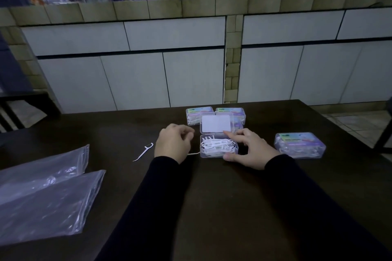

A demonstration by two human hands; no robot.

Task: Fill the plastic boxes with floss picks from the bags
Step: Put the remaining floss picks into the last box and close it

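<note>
Near the table's (212,176) far edge, the right hand (252,148) gripped the full, open box (218,146); the left hand (175,144) curled, contents unclear. Overfilled picks could jam the lid.

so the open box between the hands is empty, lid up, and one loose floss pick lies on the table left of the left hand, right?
Not quite. The head view shows the open box full of white floss picks, not empty. The rest holds: its lid stands up, and one loose floss pick lies on the table left of the left hand.
</note>
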